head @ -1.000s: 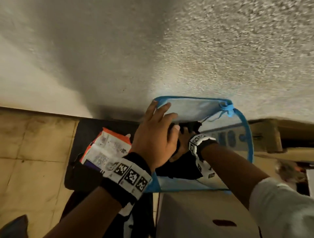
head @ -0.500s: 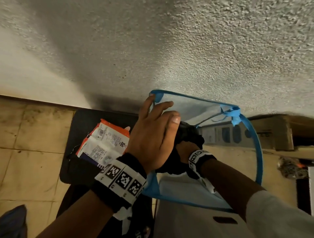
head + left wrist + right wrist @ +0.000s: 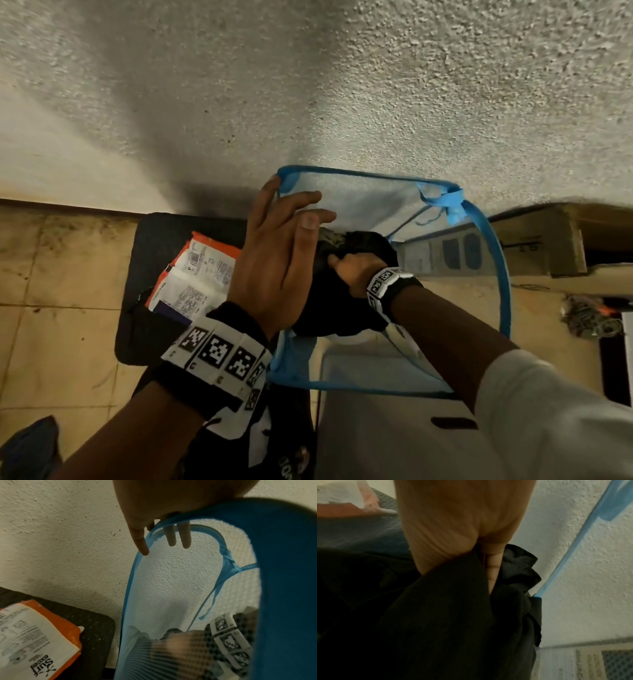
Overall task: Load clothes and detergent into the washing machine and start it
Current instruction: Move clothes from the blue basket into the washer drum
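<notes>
Rough plaster wall (image 3: 342,85) behind, tiled floor (image 3: 51,291) below; blue mesh hamper (image 3: 498,274) stands against the wall. Left hand (image 3: 274,267) rests on the hamper's rim, fingers (image 3: 171,536) straight and spread over the edge, likely steadying the floppy frame so it doesn't lift with the load. Right hand (image 3: 356,270) is down inside, grip curled tight around a bunch of dark clothes (image 3: 342,301), which sit partly above the rim. Orange-and-white detergent pouch (image 3: 195,277) lies on a black mat (image 3: 154,240) just left of the hamper, untouched. Washing machine not identifiable in view.
</notes>
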`<action>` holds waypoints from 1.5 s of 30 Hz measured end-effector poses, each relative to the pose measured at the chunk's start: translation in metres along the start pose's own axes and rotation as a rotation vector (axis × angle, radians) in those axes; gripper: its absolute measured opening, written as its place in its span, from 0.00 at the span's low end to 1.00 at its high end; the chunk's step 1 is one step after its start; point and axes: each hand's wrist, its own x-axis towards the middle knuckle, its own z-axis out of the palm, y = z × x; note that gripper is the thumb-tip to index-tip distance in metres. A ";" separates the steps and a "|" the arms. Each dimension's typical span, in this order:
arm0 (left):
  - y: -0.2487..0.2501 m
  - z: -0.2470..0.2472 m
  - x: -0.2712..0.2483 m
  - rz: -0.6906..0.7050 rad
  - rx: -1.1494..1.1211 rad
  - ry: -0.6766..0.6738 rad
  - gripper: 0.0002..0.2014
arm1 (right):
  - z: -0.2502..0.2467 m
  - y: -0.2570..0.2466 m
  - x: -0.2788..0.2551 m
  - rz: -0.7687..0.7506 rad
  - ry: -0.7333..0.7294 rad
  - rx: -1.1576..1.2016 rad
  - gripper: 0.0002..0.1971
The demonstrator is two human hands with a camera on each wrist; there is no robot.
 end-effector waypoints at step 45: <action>0.461 -0.052 0.050 0.344 -0.452 -0.752 0.32 | -0.200 -0.038 -0.680 0.833 1.299 0.461 0.12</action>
